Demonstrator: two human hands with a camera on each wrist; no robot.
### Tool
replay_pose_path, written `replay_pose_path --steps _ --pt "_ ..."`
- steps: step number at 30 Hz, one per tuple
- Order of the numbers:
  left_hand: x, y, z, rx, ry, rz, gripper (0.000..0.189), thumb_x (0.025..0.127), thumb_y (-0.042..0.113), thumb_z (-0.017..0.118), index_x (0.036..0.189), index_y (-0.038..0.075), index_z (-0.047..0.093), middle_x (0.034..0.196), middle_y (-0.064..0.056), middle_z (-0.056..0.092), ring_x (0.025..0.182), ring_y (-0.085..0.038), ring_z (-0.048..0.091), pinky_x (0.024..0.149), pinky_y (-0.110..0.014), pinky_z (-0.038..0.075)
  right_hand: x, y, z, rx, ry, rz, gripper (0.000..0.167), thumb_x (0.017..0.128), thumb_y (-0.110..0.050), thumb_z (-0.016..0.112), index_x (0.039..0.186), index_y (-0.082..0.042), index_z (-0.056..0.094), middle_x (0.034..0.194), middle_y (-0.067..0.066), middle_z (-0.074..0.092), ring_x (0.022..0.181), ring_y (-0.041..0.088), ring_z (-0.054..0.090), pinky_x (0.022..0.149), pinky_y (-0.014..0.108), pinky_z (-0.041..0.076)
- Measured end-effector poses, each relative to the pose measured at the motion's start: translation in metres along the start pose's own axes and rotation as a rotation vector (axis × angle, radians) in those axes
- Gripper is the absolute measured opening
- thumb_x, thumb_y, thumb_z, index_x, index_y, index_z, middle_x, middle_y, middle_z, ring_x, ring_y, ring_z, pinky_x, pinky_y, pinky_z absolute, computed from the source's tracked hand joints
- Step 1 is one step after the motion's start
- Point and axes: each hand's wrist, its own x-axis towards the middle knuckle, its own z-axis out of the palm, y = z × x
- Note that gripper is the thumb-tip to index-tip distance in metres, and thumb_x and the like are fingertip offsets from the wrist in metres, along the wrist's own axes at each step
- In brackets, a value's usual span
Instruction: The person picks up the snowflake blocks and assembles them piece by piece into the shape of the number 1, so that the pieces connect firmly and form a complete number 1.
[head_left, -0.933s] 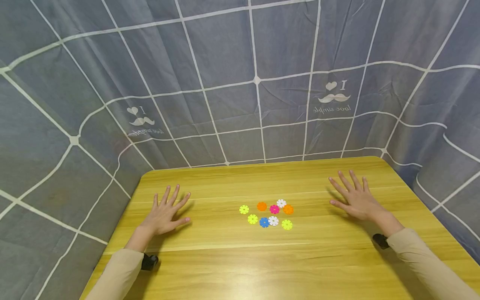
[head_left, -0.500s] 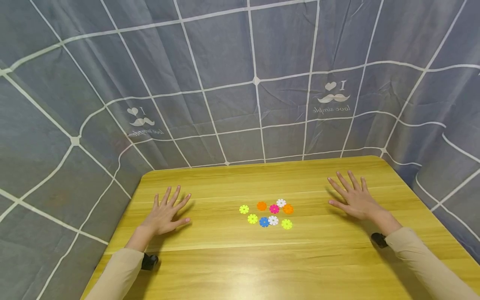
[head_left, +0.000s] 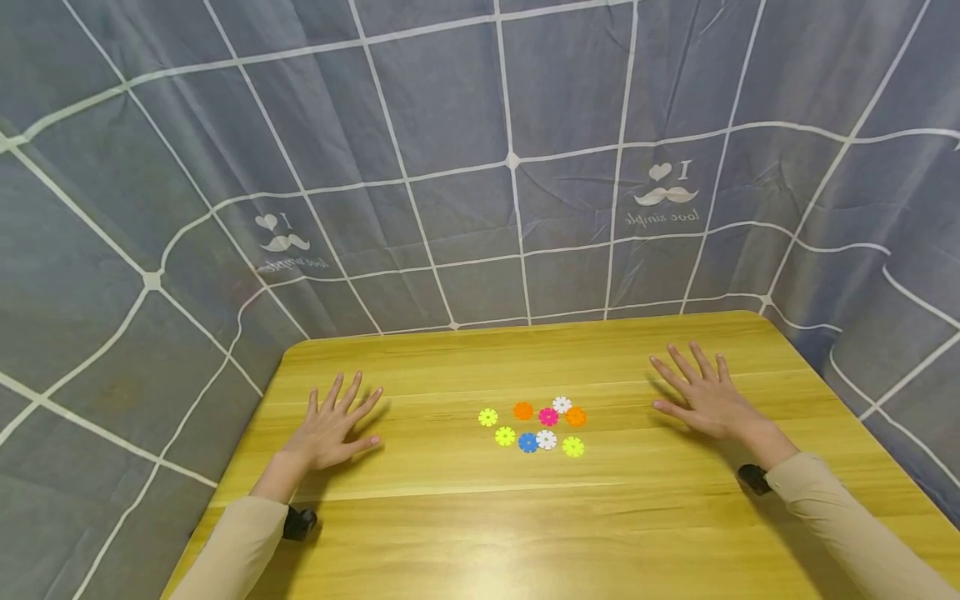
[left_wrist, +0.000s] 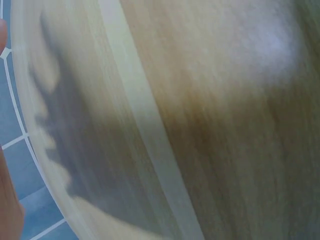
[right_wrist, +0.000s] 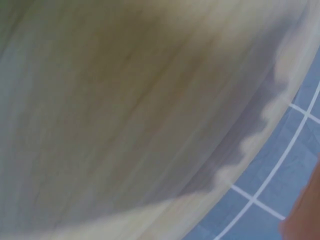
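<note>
My left hand (head_left: 325,433), fingers spread, holds nothing over the left side of the table, its shadow falling on the wood. On the other side, my right hand (head_left: 712,406) has its fingers spread too and holds nothing. Between the hands lies a loose group of flat, notched plastic discs: a blue disc (head_left: 528,442) partly touching a white disc (head_left: 546,439), a pink disc (head_left: 548,417), two orange ones including this orange disc (head_left: 522,410), another white one at the back, and three yellow-green ones, such as the yellow-green disc (head_left: 573,447). The wrist views show mostly wood and hand shadows.
The wood-grain table (head_left: 465,533) has rounded far corners. A grey-blue curtain (head_left: 450,217) with white grid lines hangs behind it and along both sides. Black wrist cameras, such as the left wrist's camera (head_left: 300,524), sit under the sleeves.
My right hand has drifted slightly to the left, toward the discs. The left hand and the discs stay practically where they were.
</note>
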Motion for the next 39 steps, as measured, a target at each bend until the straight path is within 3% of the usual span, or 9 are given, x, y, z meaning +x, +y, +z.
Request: replay_pose_path --steps 10,19,30,39 --pt "0.001 0.006 -0.002 -0.058 -0.023 0.027 0.074 0.091 0.053 0.056 0.152 0.023 0.027 0.157 -0.019 0.024 0.142 -0.047 0.021 0.106 -0.074 0.015 0.002 -0.006 -0.001 -0.035 0.026 -0.041 0.065 0.093 -0.052 0.054 0.145 -0.015 0.041 0.155 0.023 0.026 0.145 0.047 0.008 0.105 0.075 0.006" --pt "0.009 0.013 -0.006 -0.008 0.064 0.098 0.06 0.093 0.042 0.059 0.146 0.02 0.041 0.142 -0.015 0.051 0.126 -0.039 0.049 0.103 -0.064 0.033 0.007 -0.015 -0.004 -0.09 0.091 -0.092 0.045 0.092 -0.034 0.063 0.13 -0.012 0.058 0.147 0.022 0.041 0.137 0.047 0.026 0.104 0.074 0.01" --pt "0.026 0.04 -0.014 0.022 0.195 0.156 0.041 0.091 0.029 0.066 0.13 0.021 0.061 0.119 -0.005 0.067 0.11 -0.03 0.06 0.094 -0.053 0.044 0.023 -0.043 -0.006 -0.078 0.252 -0.116 0.032 0.088 -0.021 0.068 0.118 -0.011 0.065 0.127 0.018 0.06 0.118 0.04 0.049 0.103 0.066 0.027" --pt "0.043 0.064 -0.012 -0.021 0.283 0.139 0.028 0.09 0.025 0.067 0.117 0.023 0.069 0.111 -0.003 0.071 0.103 -0.026 0.064 0.092 -0.052 0.048 0.034 -0.07 0.003 0.026 0.25 -0.053 0.03 0.088 -0.016 0.066 0.117 -0.009 0.066 0.118 0.015 0.065 0.108 0.038 0.056 0.095 0.061 0.038"
